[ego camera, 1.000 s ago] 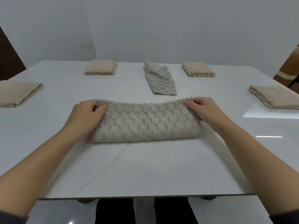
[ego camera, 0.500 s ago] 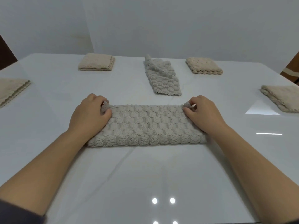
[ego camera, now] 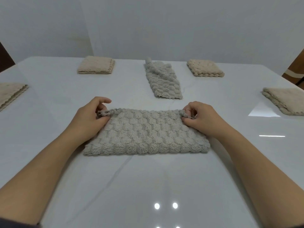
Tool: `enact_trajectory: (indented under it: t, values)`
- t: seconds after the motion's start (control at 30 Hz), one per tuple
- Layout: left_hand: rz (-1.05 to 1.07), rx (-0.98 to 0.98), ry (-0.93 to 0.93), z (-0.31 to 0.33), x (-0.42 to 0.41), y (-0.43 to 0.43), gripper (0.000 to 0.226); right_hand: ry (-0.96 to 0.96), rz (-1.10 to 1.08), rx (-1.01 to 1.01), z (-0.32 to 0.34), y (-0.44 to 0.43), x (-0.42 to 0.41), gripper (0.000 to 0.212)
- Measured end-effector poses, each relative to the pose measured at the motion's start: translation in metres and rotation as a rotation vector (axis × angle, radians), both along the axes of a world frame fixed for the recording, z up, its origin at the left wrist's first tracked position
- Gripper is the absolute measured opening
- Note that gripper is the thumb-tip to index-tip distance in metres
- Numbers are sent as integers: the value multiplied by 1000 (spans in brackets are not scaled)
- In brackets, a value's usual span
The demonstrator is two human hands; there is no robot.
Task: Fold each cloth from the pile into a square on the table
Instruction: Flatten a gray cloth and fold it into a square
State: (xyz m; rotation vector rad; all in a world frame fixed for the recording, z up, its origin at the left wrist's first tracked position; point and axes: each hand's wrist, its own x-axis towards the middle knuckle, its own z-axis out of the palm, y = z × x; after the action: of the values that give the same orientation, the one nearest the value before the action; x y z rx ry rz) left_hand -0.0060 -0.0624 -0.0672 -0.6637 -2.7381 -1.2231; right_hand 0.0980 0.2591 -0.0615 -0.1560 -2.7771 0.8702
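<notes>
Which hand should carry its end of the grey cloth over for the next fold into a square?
Either, roughly. The left hand and right hand each pinch a far corner of the grey cloth, symmetrically; I'd lean right, carrying its end over towards the left.

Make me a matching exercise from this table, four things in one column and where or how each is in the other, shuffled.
1. grey cloth
2. loose grey cloth
3. beige square
4. left hand

a. far left, folded
b. pinching a far corner
c. far centre, not yet square
d. near centre, folded into a strip

Pairs: 1-d, 2-c, 3-a, 4-b
</notes>
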Motion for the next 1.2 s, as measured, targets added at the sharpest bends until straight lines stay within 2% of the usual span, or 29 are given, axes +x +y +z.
enact_trajectory:
  t: [0.2, 0.47, 0.6, 0.8, 0.93, 1.03, 1.2]
  values:
    - [33, -41, 15, 5, -5, -8, 12, -6, -42, -163, 1, 11, 3, 30]
    - [0, 214, -152, 5, -8, -11, 21, 78, -19, -591, 4, 11, 5, 25]
    - [22, 348, -191, 8, -8, -10, 24, 31, -65, -618, 5, 13, 5, 36]
    - [29, 369, -299, 8, -8, -13, 28, 43, -77, -728, 7, 12, 8, 8]
    - [29, 543, -401, 12, -2, -6, 22, 45, -11, -842, 7, 9, 9, 7]
    - [25, 631, -447, 11, 3, 0, 15, 99, -27, -841, 8, 5, 7, 10]
    - [88, 577, -431, 9, 0, 0, 18, 93, -98, -981, 12, 1, 9, 4]
